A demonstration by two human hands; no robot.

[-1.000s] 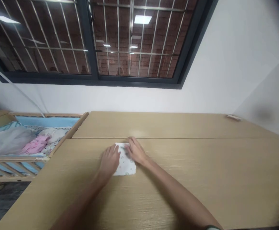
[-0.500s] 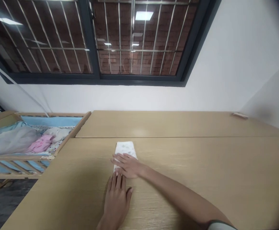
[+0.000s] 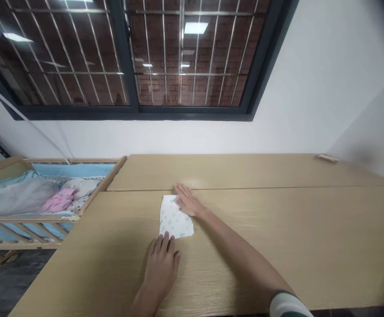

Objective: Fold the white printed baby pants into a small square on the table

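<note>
A small white cloth with a faint printed pattern lies flat on the light wooden tabletop. My left hand rests palm down at the cloth's near edge, its fingertips on the fabric and its fingers stretched out. Over the cloth's far right corner lies my right hand, flat with fingers extended; the fingertips reach past the far edge toward the seam in the wood. That corner is partly hidden beneath the hand.
At the left stands a wooden crib with blue lining, a pink cloth and white bedding. Behind the tabletop is a white wall with a dark-framed barred window. A small flat object lies at the far right corner.
My right hand has moved from the middle of the cloth to its far right corner. More of the cloth shows, and it looks wider. My left hand has stayed at the near edge.
</note>
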